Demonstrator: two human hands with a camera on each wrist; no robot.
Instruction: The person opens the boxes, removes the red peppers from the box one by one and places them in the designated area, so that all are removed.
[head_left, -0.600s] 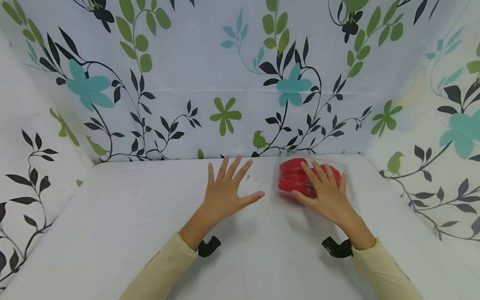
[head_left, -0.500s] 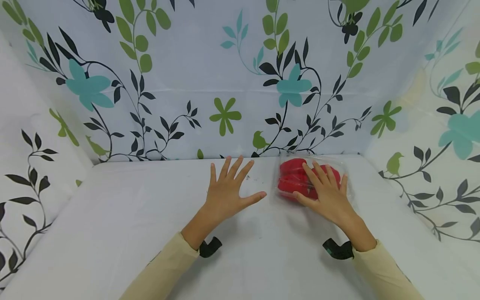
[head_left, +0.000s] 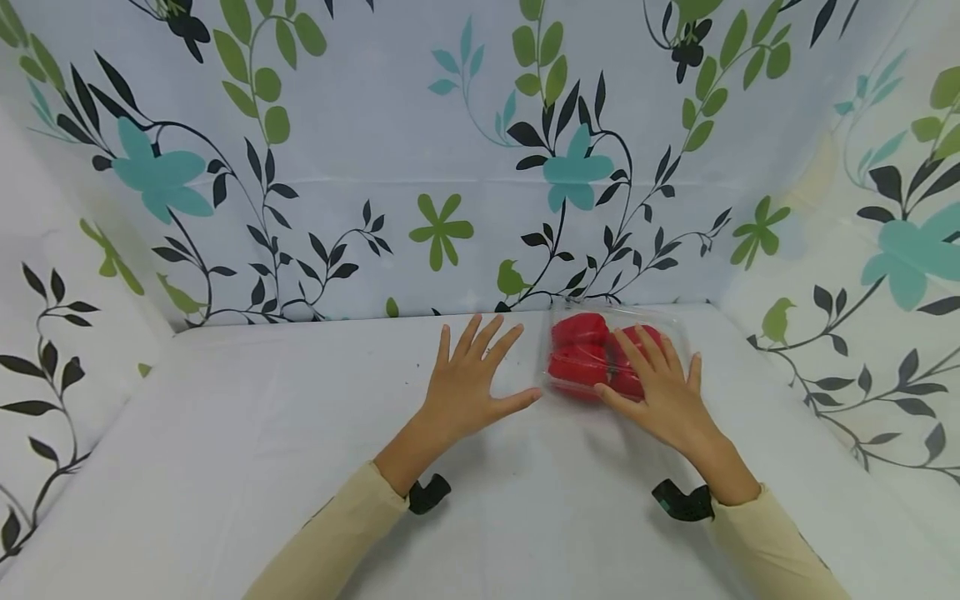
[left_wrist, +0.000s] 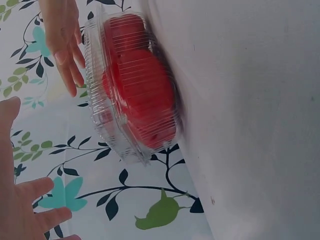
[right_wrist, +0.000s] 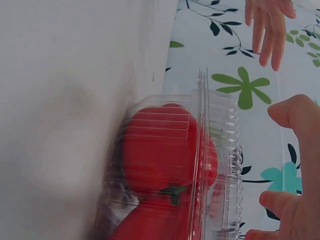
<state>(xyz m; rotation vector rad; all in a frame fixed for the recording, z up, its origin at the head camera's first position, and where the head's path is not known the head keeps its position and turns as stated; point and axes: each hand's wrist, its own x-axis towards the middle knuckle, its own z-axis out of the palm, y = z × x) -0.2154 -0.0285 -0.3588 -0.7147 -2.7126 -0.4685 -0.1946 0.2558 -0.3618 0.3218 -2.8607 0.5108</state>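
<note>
A clear plastic clamshell box (head_left: 637, 313) sits on the white table near the back. Inside it are several glossy red vegetables (head_left: 577, 365) that look like bell peppers; a green stem (right_wrist: 172, 192) shows in the right wrist view. My right hand (head_left: 666, 403), fingers spread, hovers over the box's front right part and hides some of it in the head view. In the wrist views a gap separates it from the lid. Left of the box hangs my left hand (head_left: 465, 392), fingers and thumb spread, holding nothing. Its thumb points toward the box.
A white cloth covers the table (head_left: 300, 458). Behind it rises a leaf-and-flower patterned curtain (head_left: 337, 167), which also closes both sides. Black straps (head_left: 682, 500) with camera mounts sit at both wrists. Small dark specks (head_left: 412, 367) mark the cloth left of the hand.
My left hand has drifted right, closer to the box. The right hand has shifted slightly right across the box, with more of the red vegetables showing. The head view has turned a little rightward.
</note>
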